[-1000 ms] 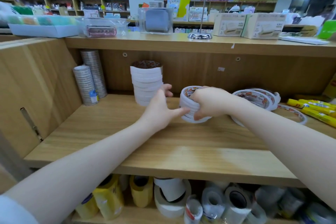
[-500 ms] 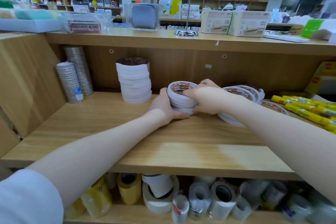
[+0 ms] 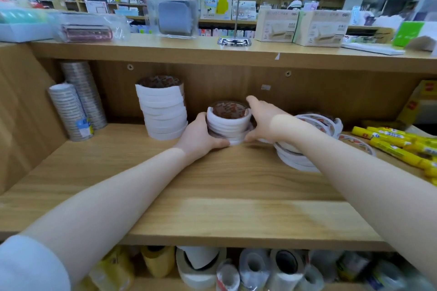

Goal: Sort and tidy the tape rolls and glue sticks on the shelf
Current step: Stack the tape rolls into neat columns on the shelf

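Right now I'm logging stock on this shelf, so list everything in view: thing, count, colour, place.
held tape stack: one short stack, white, middle shelf centre
tall tape stack: one, white, left of it, apart
silver tape columns: two, silver, far left
loose tape rolls: several, white, tumbled at right
glue sticks: several, yellow, far right, lying flat
assorted rolls: many, white, clear, yellow, lower shelf
cardboard boxes: two, beige, top shelf
left hand: grips held stack's left side
right hand: grips its right side
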`<state>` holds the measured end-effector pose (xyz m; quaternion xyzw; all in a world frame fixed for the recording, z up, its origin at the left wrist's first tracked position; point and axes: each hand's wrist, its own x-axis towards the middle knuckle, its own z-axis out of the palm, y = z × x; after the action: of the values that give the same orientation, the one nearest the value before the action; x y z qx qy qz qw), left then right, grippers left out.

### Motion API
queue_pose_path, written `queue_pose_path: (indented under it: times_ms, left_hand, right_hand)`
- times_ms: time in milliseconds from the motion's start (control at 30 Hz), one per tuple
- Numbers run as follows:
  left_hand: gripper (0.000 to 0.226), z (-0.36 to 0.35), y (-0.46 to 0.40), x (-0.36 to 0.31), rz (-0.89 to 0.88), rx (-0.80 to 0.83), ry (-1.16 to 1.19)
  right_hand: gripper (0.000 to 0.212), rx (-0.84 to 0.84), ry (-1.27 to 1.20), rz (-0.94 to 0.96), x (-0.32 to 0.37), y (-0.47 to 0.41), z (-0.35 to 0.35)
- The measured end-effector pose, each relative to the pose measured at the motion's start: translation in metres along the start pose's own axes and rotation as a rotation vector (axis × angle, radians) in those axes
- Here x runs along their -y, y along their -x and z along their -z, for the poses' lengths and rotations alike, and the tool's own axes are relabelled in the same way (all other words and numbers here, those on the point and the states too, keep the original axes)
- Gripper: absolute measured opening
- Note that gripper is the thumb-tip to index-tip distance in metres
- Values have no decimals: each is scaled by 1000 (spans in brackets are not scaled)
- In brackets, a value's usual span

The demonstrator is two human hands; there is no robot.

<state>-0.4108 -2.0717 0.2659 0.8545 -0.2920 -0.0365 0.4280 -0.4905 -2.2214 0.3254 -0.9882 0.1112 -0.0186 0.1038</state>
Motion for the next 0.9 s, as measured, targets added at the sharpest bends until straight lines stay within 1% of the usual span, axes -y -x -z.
queue_pose_path:
  times_ms: [33, 100, 167, 300, 400, 433, 467, 533, 600, 800, 900]
  left_hand:
    - [79, 0, 0, 0, -4, -6, -24]
    - [78, -1, 0, -1, -19, -18, -52]
    - [78, -1, 0, -1, -29, -26, -65]
    - [78, -2, -2, 0, -50, -38, -117]
    - [74, -5, -2, -1, -69, -46, -144]
    - [73, -6, -2, -2, -72, -47, -146]
    - [72, -7, -3, -1, -74, -47, -143]
    - [71, -8, -3, 0, -73, -48, -142]
    - [71, -9, -4, 2, -77, -57, -173]
    - [69, -5, -4, 7, -119, -119, -203]
    - [66, 3, -5, 11, -103, -146, -177]
  right_hand:
    - [79, 7, -47, -23, -1, -1, 2]
    - [56, -24, -85, -7, -2, -6, 6]
    - [49, -25, -30, 26, 0, -12, 11]
    - [56, 35, 52, 62, -1, -22, 16]
    - [79, 137, 26, 27, -1, -25, 21]
    - [82, 174, 36, 12, 0, -26, 23]
    - [82, 207, 63, 5, 2, -28, 25]
    - [69, 255, 112, 6, 5, -32, 27]
    - [58, 263, 127, 25, 7, -35, 28]
    - [47, 241, 86, 84, 4, -44, 21]
    - [49, 237, 83, 114, 7, -51, 18]
